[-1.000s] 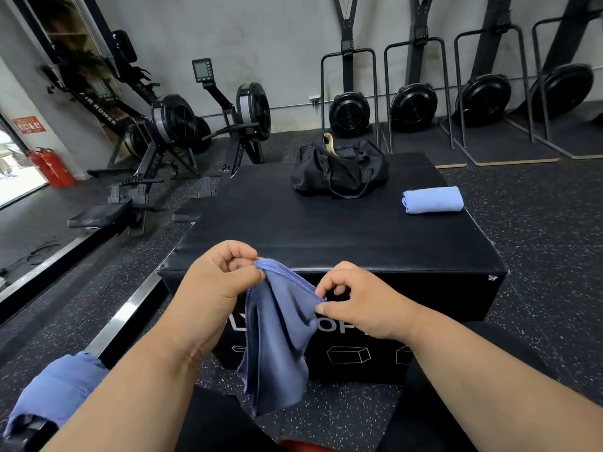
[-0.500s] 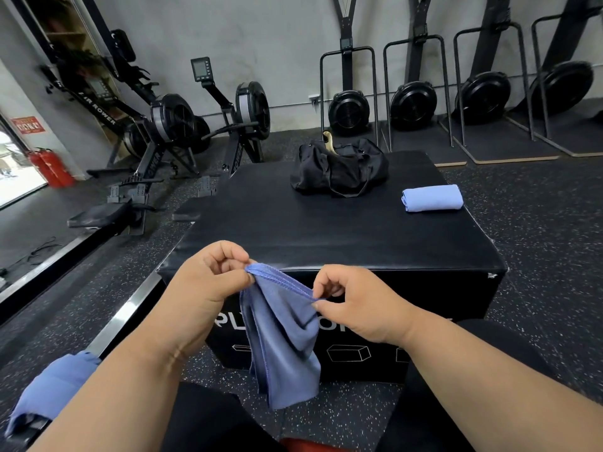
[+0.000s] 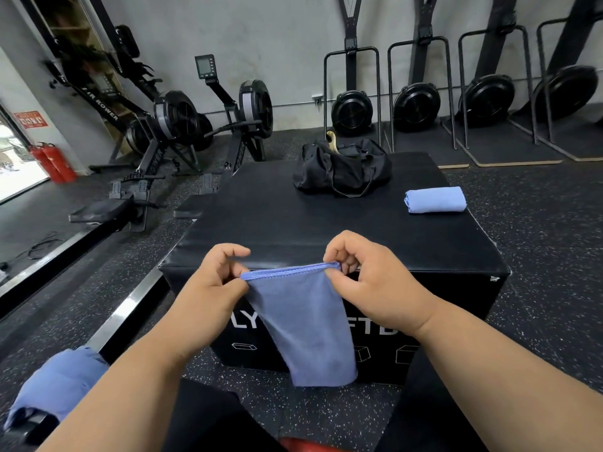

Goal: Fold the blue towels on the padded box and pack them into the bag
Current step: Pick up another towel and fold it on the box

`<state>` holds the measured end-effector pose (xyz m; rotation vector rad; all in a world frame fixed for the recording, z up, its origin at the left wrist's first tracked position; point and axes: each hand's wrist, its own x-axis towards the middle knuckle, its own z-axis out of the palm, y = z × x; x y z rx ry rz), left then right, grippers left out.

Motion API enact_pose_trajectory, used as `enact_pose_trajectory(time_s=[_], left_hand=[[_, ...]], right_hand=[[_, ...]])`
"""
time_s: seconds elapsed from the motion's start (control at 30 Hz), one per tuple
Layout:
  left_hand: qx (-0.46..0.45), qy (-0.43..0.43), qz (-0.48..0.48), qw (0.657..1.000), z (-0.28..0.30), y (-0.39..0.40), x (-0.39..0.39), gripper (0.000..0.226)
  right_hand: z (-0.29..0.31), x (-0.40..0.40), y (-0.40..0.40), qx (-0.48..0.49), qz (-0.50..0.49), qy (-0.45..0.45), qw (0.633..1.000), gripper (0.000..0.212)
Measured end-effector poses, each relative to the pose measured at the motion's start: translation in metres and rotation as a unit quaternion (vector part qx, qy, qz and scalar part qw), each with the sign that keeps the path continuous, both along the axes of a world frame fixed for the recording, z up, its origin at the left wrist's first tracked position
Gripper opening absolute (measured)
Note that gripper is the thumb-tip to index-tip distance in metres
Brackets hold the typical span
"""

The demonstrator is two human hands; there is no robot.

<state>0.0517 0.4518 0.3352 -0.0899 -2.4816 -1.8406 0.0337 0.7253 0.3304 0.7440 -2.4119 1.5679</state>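
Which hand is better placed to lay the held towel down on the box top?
Neither alone. The left hand and right hand each pinch a top corner of the towel, which hangs before the box; they should probably carry it forward together.

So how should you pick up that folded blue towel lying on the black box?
Probably come from above and pinch the folded towel across its short width, fingers on the near long edge, thumb on the far one. It lies flat on the box, near the right edge, long side running left to right. The rounded fold is at its left end, so gripping near there should keep the layers together.
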Motion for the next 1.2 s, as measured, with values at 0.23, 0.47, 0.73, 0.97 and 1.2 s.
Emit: enact_pose_trajectory(time_s=[0.23,0.47,0.73,0.97,1.2], left_hand=[[0.128,-0.046,0.03,0.99,-0.004,0.017,-0.005,0.038],[0.178,-0.059,0.043,0.981,-0.008,0.02,-0.013,0.036],[0.059,-0.098,0.033,0.993,0.013,0.014,-0.033,0.038],[0.124,-0.121,-0.042,0.984,0.054,0.011,-0.05,0.044],[-0.271,-0.001,-0.158,0.95,0.082,-0.002,-0.057,0.044]], right_hand=[[0.002,-0.009,0.005,-0.119,0.022,-0.092,0.988,0.023],[-0.012,-0.018,0.009,-0.144,-0.028,-0.129,0.981,0.028],[-0.016,-0.015,0.006,-0.165,0.084,-0.199,0.962,0.033],[-0.024,-0.013,0.002,-0.188,0.134,-0.313,0.921,0.036],[-0.041,-0.019,-0.007,-0.099,0.031,-0.29,0.951,0.017]])
